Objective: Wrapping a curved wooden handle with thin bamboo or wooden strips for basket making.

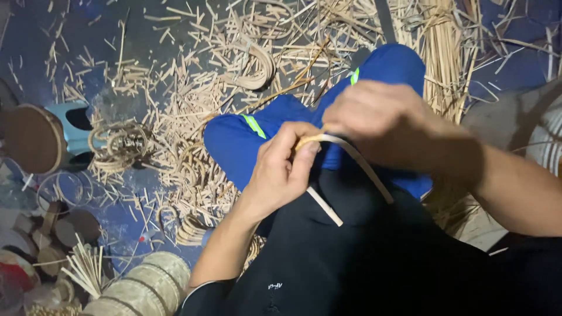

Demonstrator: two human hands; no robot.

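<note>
My left hand [280, 169] pinches a thin pale cane strip [363, 167] between thumb and forefinger, over my lap. My right hand [383, 120] is closed around the same strip just to the right, fingers curled over its bent end. The strip loops from the fingers and runs down to the right across my dark clothing; a second short end [325, 206] sticks out below my left hand. Beneath both hands lie my legs in blue trousers [240, 140] with a yellow-green reflective stripe.
The dark floor is littered with cut cane offcuts [193, 88] and coiled cane rings [117, 146]. Long cane bundles [445, 52] lie at the upper right. Round wooden discs [35, 137] sit at left, woven baskets [146, 287] and a bunch of short sticks [88, 269] at lower left.
</note>
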